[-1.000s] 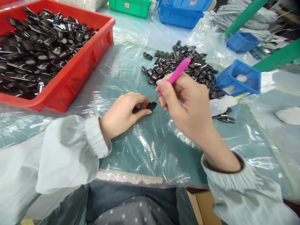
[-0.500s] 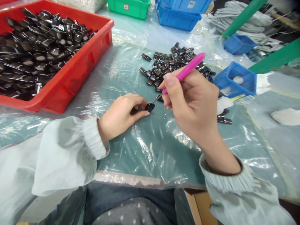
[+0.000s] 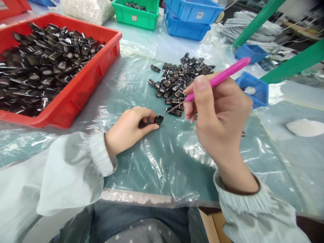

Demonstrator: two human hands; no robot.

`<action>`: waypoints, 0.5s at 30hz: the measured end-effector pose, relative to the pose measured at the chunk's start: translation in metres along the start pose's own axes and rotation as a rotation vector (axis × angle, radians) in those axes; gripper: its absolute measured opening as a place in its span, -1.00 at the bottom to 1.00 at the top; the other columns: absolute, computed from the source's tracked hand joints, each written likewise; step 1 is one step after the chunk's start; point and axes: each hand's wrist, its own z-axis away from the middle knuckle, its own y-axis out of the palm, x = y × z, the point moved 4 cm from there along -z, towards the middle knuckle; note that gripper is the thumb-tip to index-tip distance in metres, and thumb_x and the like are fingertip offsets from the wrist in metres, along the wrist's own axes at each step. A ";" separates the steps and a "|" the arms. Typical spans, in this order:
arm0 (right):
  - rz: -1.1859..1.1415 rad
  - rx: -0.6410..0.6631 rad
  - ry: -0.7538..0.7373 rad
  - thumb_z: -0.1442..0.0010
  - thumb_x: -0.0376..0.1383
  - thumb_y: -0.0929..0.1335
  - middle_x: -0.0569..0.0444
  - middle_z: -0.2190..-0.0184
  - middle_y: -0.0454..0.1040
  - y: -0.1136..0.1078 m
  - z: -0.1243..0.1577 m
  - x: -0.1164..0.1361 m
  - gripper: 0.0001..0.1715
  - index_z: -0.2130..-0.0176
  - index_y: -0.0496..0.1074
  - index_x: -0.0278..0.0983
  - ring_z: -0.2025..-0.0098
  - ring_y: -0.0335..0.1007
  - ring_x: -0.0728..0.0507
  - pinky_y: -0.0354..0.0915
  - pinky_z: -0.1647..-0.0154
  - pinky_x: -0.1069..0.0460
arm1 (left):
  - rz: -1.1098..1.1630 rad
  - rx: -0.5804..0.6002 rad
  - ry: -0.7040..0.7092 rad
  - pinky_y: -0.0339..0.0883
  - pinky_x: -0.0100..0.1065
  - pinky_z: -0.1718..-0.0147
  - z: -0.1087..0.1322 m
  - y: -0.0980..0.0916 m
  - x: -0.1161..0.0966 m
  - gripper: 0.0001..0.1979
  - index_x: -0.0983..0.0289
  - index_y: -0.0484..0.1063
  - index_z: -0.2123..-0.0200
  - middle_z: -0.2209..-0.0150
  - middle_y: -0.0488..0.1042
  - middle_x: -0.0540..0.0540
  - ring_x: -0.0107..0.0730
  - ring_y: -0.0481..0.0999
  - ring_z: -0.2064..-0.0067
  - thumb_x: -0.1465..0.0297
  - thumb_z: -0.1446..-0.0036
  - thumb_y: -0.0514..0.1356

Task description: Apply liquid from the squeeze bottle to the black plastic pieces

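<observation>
My left hand [image 3: 131,128] rests on the plastic-covered table and pinches a small black glossy part [image 3: 158,119] between thumb and fingers. My right hand [image 3: 217,111] grips a pink-handled tool [image 3: 220,77] like a pen. Its thin metal tip [image 3: 173,108] points down at the part, close to its right edge. Just behind the tip lies a loose pile of black parts [image 3: 181,79] of the same kind.
A red tray [image 3: 76,91] full of black parts fills the left. A green bin [image 3: 136,15] and blue bins [image 3: 192,17] stand at the back. A small blue box [image 3: 255,91] sits right of the pile, and a white pad [image 3: 305,127] lies far right.
My right hand has tilted the pink tool flatter, its handle swinging out to the right. The view has shifted down a little. My left hand keeps its hold on the part.
</observation>
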 end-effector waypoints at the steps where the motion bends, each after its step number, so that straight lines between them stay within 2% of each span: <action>1: -0.012 -0.031 0.004 -0.36 -0.36 0.27 0.14 0.50 0.36 -0.002 0.000 0.000 -0.80 0.34 0.35 -0.27 0.58 0.26 0.04 0.20 0.61 0.12 | 0.019 0.005 -0.022 0.17 -0.42 0.38 0.000 0.000 0.001 -0.87 0.29 0.45 0.35 0.45 0.38 -0.04 -0.44 0.35 0.40 0.33 -0.13 0.24; 3: -0.025 -0.090 0.029 -0.36 -0.35 0.25 0.15 0.52 0.33 -0.005 0.000 0.000 -0.80 0.34 0.36 -0.26 0.58 0.27 0.03 0.23 0.60 0.11 | 0.068 0.010 -0.051 0.15 -0.43 0.41 0.000 -0.001 0.002 -0.85 0.29 0.44 0.34 0.47 0.35 -0.05 -0.47 0.32 0.43 0.31 -0.14 0.23; 6: -0.022 -0.108 0.083 -0.36 -0.31 0.25 0.13 0.52 0.34 -0.011 0.004 -0.001 -0.83 0.30 0.35 -0.26 0.54 0.32 -0.01 0.27 0.57 0.08 | 0.188 -0.001 -0.056 0.16 -0.45 0.43 -0.001 -0.002 0.004 -0.80 0.26 0.42 0.19 0.46 0.33 -0.09 -0.50 0.30 0.43 0.29 -0.14 0.22; 9: 0.040 -0.044 0.105 -0.36 -0.32 0.25 0.10 0.45 0.39 -0.015 0.015 -0.003 -0.85 0.26 0.34 -0.29 0.48 0.38 -0.01 0.29 0.53 0.08 | 0.287 -0.010 -0.065 0.18 -0.44 0.38 -0.002 -0.002 0.008 -0.67 0.23 0.36 0.04 0.44 0.35 -0.10 -0.50 0.32 0.41 0.29 -0.13 0.22; 15: 0.193 0.120 0.124 -0.35 -0.37 0.25 0.10 0.34 0.42 -0.020 0.038 -0.009 -0.91 0.21 0.35 -0.27 0.38 0.41 -0.02 0.31 0.43 0.09 | 0.355 -0.015 -0.087 0.18 -0.40 0.33 -0.001 -0.003 0.010 -0.61 0.26 0.27 0.00 0.43 0.36 -0.09 -0.47 0.32 0.38 0.30 -0.13 0.22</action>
